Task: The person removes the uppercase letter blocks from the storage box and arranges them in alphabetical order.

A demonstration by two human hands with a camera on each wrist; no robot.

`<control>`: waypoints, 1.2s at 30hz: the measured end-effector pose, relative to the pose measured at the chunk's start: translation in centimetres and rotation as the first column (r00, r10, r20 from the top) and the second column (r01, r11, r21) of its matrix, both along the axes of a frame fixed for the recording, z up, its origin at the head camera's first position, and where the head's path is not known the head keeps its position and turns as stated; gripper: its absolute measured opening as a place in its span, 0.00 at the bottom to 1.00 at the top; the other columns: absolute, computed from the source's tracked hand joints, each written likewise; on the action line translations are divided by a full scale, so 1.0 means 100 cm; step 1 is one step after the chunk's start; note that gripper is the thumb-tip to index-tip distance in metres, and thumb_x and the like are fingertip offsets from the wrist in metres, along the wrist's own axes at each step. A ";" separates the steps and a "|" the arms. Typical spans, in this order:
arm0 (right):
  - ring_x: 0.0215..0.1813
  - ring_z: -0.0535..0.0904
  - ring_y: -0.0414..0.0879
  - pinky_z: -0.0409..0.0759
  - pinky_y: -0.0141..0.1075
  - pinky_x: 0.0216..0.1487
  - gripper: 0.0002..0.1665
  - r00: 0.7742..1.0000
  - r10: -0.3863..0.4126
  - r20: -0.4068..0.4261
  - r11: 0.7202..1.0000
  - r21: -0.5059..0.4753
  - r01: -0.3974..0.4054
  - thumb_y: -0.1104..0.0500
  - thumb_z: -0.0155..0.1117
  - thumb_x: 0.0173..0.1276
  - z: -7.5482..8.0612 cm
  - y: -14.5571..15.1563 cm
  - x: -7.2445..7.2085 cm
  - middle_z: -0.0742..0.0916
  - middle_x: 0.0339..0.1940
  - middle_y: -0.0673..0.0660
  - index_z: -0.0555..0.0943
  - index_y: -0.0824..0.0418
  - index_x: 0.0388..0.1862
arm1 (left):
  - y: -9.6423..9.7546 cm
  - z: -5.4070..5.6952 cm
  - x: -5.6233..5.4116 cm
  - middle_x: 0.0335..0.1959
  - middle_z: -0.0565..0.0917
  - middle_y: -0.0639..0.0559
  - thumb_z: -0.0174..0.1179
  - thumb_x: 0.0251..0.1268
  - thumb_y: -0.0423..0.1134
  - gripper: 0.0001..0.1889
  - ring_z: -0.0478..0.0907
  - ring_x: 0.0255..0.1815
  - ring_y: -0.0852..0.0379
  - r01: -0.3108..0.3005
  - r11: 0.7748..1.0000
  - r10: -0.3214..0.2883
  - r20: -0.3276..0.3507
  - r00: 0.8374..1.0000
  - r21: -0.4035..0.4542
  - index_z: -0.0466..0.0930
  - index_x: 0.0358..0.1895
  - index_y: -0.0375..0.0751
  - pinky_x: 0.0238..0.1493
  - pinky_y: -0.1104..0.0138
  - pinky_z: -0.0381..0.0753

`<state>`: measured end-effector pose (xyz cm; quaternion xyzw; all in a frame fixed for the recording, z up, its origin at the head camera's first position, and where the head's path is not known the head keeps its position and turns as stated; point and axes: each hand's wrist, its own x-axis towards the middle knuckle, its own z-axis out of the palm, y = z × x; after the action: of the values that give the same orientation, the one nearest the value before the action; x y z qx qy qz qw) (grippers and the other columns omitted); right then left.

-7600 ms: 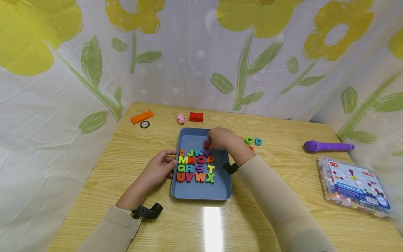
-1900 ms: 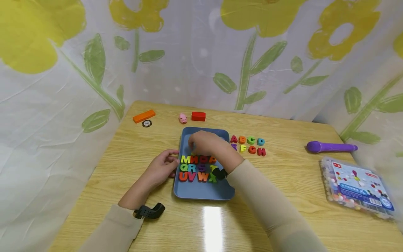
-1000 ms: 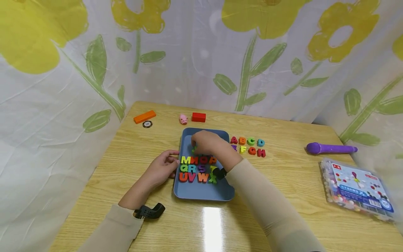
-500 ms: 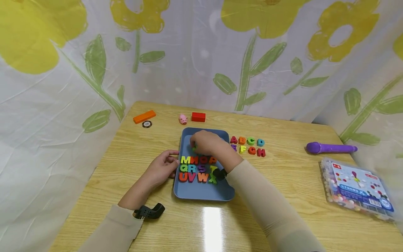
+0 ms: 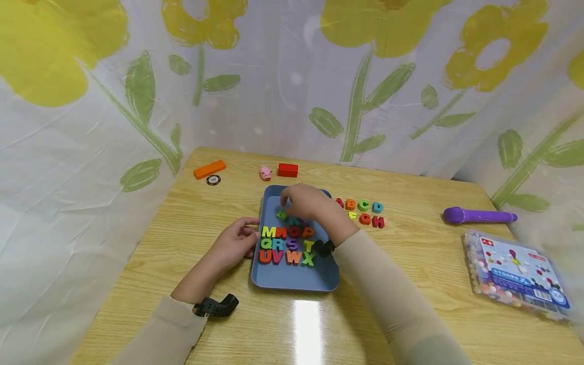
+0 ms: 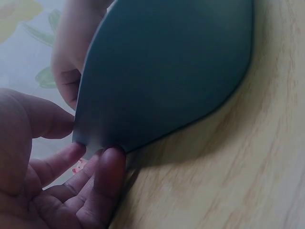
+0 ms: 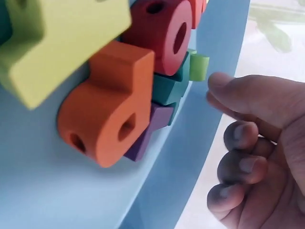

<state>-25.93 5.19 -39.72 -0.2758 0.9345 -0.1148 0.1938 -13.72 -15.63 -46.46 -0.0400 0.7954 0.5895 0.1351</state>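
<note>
Stretching lengthwise away, blue tray (image 5: 294, 280), letters (image 5: 292, 244) inside

Letter rows (image 5: 292, 244) crowd the tray (image 5: 295, 279); its near end is free.

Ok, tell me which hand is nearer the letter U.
Left hand, touching the left side of the blue tray near letter U; the right hand is farther, above the tray's far end.

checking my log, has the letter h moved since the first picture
Yes: against the red block, the letter H went right, from over tray to table.
</note>
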 end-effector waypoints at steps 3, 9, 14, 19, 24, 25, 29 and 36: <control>0.52 0.82 0.50 0.86 0.46 0.60 0.14 1.000 -0.008 -0.003 1.000 0.019 0.008 0.51 0.73 0.78 0.001 0.000 0.000 0.89 0.59 0.55 0.89 0.56 0.56 | 0.002 0.001 -0.001 0.59 0.83 0.36 0.56 0.85 0.39 0.24 0.84 0.44 0.51 -0.001 1.000 0.001 0.003 1.000 0.000 0.71 0.78 0.41 0.43 0.64 0.88; 0.37 0.81 0.47 0.80 0.39 0.39 0.11 1.000 -0.014 -0.003 0.998 0.064 0.014 0.49 0.75 0.75 -0.005 -0.001 0.001 0.86 0.34 0.51 0.87 0.55 0.39 | 0.004 0.001 -0.002 0.59 0.83 0.36 0.56 0.86 0.39 0.24 0.84 0.45 0.51 0.008 1.000 -0.008 -0.002 1.000 0.004 0.71 0.78 0.41 0.43 0.63 0.88; 0.32 0.77 0.46 0.72 0.38 0.33 0.12 1.000 -0.019 -0.015 0.998 0.061 0.020 0.52 0.72 0.76 -0.009 -0.002 0.002 0.80 0.27 0.51 0.84 0.56 0.34 | 0.006 0.001 -0.001 0.59 0.83 0.36 0.57 0.85 0.39 0.24 0.84 0.44 0.51 0.008 1.000 -0.008 -0.009 1.000 0.005 0.71 0.78 0.40 0.43 0.63 0.88; 0.39 0.81 0.47 0.81 0.41 0.41 0.09 0.996 -0.048 -0.074 0.999 0.011 0.049 0.51 0.71 0.76 0.002 0.014 0.008 0.88 0.39 0.51 0.87 0.55 0.43 | 0.007 0.000 -0.001 0.60 0.83 0.36 0.57 0.85 0.39 0.24 0.84 0.45 0.51 0.010 1.000 -0.010 -0.007 1.000 0.005 0.71 0.78 0.40 0.43 0.63 0.88; 0.43 0.83 0.50 0.85 0.48 0.50 0.14 0.982 -0.130 -0.134 0.988 -0.098 0.118 0.52 0.71 0.76 0.025 0.066 0.021 0.91 0.49 0.57 0.89 0.59 0.52 | 0.008 -0.001 -0.002 0.60 0.83 0.35 0.57 0.85 0.39 0.24 0.84 0.45 0.51 0.016 1.000 -0.016 -0.013 1.000 0.000 0.71 0.78 0.40 0.43 0.63 0.88; 0.41 0.83 0.51 0.84 0.49 0.48 0.14 0.978 -0.159 -0.139 0.983 -0.118 0.143 0.53 0.70 0.76 0.027 0.079 0.024 0.91 0.48 0.58 0.89 0.60 0.52 | 0.008 -0.001 -0.002 0.60 0.83 0.35 0.57 0.85 0.39 0.24 0.84 0.45 0.51 0.016 1.000 -0.016 -0.013 1.000 -0.003 0.71 0.78 0.40 0.43 0.63 0.87; 0.38 0.82 0.52 0.83 0.51 0.45 0.12 0.952 -0.271 -0.140 0.958 -0.131 0.254 0.54 0.70 0.77 0.025 0.125 0.036 0.91 0.45 0.60 0.88 0.62 0.49 | 0.006 -0.001 -0.002 0.61 0.83 0.36 0.57 0.85 0.39 0.24 0.84 0.46 0.50 0.010 1.000 -0.010 -0.006 1.000 -0.022 0.71 0.78 0.41 0.43 0.64 0.88; 0.31 0.75 0.47 0.77 0.44 0.36 0.09 0.933 -0.342 -0.116 0.939 -0.012 0.343 0.56 0.70 0.75 -0.005 0.159 0.050 0.85 0.33 0.54 0.84 0.60 0.36 | 0.002 -0.002 -0.002 0.61 0.82 0.35 0.56 0.85 0.39 0.24 0.84 0.46 0.49 0.012 1.000 -0.012 0.000 1.000 -0.024 0.71 0.78 0.40 0.43 0.64 0.88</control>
<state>-20.88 21.08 -40.21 -0.1144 0.9783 -0.1265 0.1175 -13.97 -15.44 -46.66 -0.0367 0.8027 0.5790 0.1381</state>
